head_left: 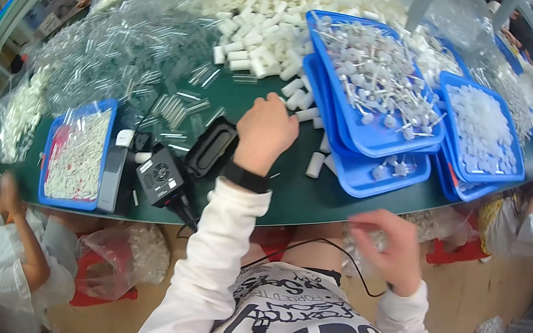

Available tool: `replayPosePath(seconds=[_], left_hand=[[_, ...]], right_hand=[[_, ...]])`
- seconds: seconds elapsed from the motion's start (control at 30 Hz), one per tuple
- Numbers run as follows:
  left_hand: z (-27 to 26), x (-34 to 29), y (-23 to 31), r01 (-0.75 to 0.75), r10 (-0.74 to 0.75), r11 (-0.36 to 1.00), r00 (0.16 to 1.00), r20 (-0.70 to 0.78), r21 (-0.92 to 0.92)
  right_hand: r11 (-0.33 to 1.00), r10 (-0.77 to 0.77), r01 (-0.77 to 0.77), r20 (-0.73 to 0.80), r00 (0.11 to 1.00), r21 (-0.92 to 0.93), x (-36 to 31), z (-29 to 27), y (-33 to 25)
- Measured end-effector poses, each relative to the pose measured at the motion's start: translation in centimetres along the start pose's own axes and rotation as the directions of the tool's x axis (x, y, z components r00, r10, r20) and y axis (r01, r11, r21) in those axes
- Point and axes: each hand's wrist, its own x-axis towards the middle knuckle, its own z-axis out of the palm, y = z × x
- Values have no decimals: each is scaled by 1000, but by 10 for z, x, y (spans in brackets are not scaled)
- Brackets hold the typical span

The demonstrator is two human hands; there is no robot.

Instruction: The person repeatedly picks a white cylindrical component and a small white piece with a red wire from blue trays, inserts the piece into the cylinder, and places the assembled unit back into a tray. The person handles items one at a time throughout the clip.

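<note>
My left hand (266, 132) is over the green table, back upward and fingers curled under. It is beside several loose white cylinders (295, 94), close to the big pile; whatever its fingertips hold is hidden. Off the table's front edge, my right hand (393, 248) is smeared by motion, with its fingers stretched out to the left and nothing visible in them. Between the hands, a white cylinder (315, 164) stands near a stack of blue trays. The top tray (389, 143) carries many white-capped stems, and a lower tray (364, 185) holds a few more.
Clear tubes (171, 109) lie left of my left hand, near an open black case (212, 147) and a black device (160, 174). A blue tray (67, 205) of small white pieces sits far left. Another tray (481, 176) is at right. Co-workers sit on both sides.
</note>
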Motion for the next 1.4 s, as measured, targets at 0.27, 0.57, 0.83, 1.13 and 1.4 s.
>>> replayPosePath(seconds=[0.27,0.57,0.83,1.13,1.4], left_hand=[[-7,-33,23,-146,154,988,929,336,-51],[-28,-60,27,-172,177,951,984,-3,-257],[-75,-112,10,-49,165,556,985,52,-830],[-60,-138,-6,55,252,91,965,77,-994],[-50,-143,-4,-6,287,74,958,16,-997]], right_hand=[[998,-63,64,-67,996,15,25,22,-4],[929,-87,24,-155,984,-370,114,-72,45],[697,-192,153,23,981,-701,135,-58,64],[894,-162,301,-385,908,333,38,-48,-25],[764,-230,217,-58,971,608,11,-11,-16]])
